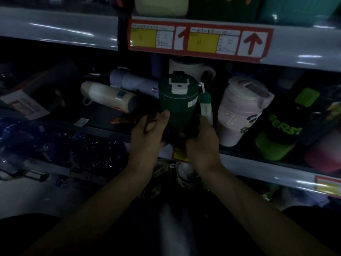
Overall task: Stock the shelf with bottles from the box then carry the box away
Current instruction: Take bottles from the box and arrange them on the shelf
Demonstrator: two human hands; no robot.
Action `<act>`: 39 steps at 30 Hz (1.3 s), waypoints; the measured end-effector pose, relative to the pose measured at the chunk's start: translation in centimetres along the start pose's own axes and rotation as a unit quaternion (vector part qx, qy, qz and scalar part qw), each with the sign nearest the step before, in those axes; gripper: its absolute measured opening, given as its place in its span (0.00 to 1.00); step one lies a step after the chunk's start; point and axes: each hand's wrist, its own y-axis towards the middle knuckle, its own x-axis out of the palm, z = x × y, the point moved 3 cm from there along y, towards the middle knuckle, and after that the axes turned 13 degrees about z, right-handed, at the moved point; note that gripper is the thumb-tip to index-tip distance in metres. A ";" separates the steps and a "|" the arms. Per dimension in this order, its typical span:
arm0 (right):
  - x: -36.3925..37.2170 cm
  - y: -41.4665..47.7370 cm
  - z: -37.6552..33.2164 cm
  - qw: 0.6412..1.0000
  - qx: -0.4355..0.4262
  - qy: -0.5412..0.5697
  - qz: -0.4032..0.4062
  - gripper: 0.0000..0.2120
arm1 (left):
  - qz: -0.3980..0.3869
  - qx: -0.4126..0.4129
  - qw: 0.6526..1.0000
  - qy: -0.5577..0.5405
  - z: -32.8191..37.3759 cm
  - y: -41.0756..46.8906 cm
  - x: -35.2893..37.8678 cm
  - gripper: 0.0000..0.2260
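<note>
The person is holding a dark green bottle point(177, 106) upright at the near edge of the middle shelf point(254, 162), in the centre of the view. The left hand point(149, 132) is gripping the bottle's lower left side, thumb lying up against the wall and fingers curling round the base. The right hand point(201, 141) is wrapping the lower right side, fingers bent round the bottom. The base itself is hiding behind the hands, so I cannot tell whether it is resting on the shelf.

The bottle's white flip lid is facing the camera, and a green and white strap tag point(205, 106) is hanging down its right side, just beside the right hand.

To the left, a cream bottle point(108, 96) is lying on its side, and a lilac bottle point(132, 82) is lying just behind it. A white mug point(191, 68) with a handle is standing farther back, behind the green bottle. To the right, a pale pink tumbler point(239, 109) is standing near the shelf edge, and beside it a black and lime bottle point(282, 130) is leaning. A red-bordered price label strip point(199, 39) is running along the shelf above.
</note>
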 end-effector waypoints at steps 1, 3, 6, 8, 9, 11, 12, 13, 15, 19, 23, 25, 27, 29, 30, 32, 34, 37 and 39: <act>0.1 0.0 0.0 1.000 0.002 0.009 0.005 0.23 | 0.000 -0.004 1.000 0.001 0.0 0.1 0.0 0.07; 0.4 0.1 0.0 1.000 -0.001 0.022 0.015 0.23 | -0.003 0.000 1.000 0.007 0.0 0.1 0.0 0.09; 0.6 0.3 0.1 0.999 0.003 0.023 0.028 0.21 | -0.010 0.017 1.000 0.022 -0.2 0.4 0.2 0.05; 0.7 0.4 0.0 0.999 0.008 0.021 0.038 0.19 | -0.012 0.019 0.999 0.034 -0.3 0.7 0.3 0.04; 0.8 0.5 -0.1 0.999 0.009 0.015 0.044 0.19 | -0.014 0.020 0.999 0.039 -0.3 0.9 0.4 0.03; 1.0 0.8 -0.2 0.998 0.012 0.011 0.053 0.19 | -0.019 0.019 0.999 0.037 -0.3 1.1 0.7 0.03; 1.1 0.9 -0.2 0.998 0.016 0.012 0.054 0.19 | -0.019 0.019 0.999 0.032 -0.3 1.2 0.8 0.03; 1.2 1.0 -0.2 0.998 0.019 0.012 0.055 0.19 | -0.017 0.018 0.999 0.027 -0.2 1.2 1.0 0.04; 1.3 1.1 -0.2 0.998 0.018 0.011 0.057 0.19 | -0.010 0.016 1.000 0.016 -0.2 1.3 1.3 0.11; 1.4 1.1 -0.1 0.998 0.010 0.015 0.056 0.19 | -0.004 0.012 1.000 0.004 -0.6 1.7 1.6 0.13; 1.3 1.3 0.0 0.999 0.008 0.013 0.051 0.21 | -0.003 0.005 1.000 -0.003 -0.9 1.8 1.6 0.13; 1.4 1.4 0.0 0.999 0.007 0.011 0.048 0.21 | -0.001 0.002 1.000 -0.011 -0.9 1.8 1.6 0.12; 1.4 1.4 0.1 0.999 0.011 0.014 0.050 0.20 | 0.004 0.002 1.000 -0.012 -0.9 1.7 1.7 0.11; 1.4 1.4 0.0 0.999 0.017 0.012 0.046 0.21 | 0.006 0.005 1.000 -0.012 -0.8 1.6 1.7 0.08; 1.4 1.4 -0.1 0.999 0.019 0.016 0.045 0.21 | 0.007 0.005 1.000 -0.013 -0.7 1.5 1.7 0.07; 1.4 1.3 -0.3 0.999 0.029 0.024 0.039 0.21 | 0.009 0.002 1.000 -0.014 -0.4 1.3 1.7 0.06; 1.3 0.9 -0.5 0.999 0.030 0.014 0.024 0.22 | 0.009 0.006 1.000 -0.013 -0.1 1.0 1.5 0.07; 1.1 0.5 -0.4 1.000 0.030 -0.007 -0.001 0.20 | 0.009 0.009 1.000 0.005 0.0 0.7 1.0 0.11; 0.2 -0.4 -0.9 0.999 0.016 -0.035 -0.012 0.18 | 0.007 0.018 1.000 0.021 0.3 0.1 0.5 0.13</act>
